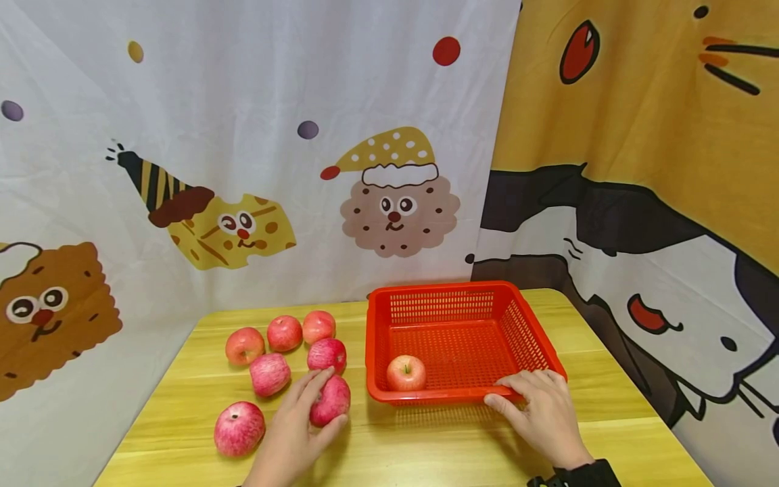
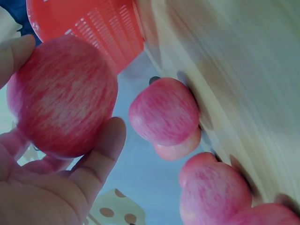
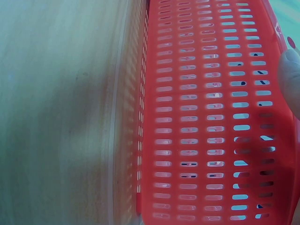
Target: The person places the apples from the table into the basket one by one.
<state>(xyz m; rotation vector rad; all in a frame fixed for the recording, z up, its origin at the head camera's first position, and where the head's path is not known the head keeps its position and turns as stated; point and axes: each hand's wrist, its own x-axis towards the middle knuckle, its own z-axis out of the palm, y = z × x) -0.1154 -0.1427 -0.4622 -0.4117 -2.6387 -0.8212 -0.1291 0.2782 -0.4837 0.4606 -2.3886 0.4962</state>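
Note:
My left hand [image 1: 298, 419] grips a red apple [image 1: 331, 401] between thumb and fingers, left of the basket. In the left wrist view the same apple [image 2: 65, 98] fills the grasp, thumb on one side and fingers curled about the other. My right hand [image 1: 541, 412] holds the near rim of the red plastic basket [image 1: 450, 394], fingers over the edge and thumb in front. The right wrist view shows the slotted basket wall [image 3: 201, 112] with the thumb [image 3: 289, 77] at its rim. One apple [image 1: 406, 373] sits in the basket's near left corner.
Several apples stand on the wooden table [image 1: 170, 419] left of the basket: a cluster with a pink-red apple [image 1: 270, 374] at its front, and a separate apple [image 1: 239, 429] nearer me. A printed curtain [image 1: 255, 101] hangs behind the table and along its right side.

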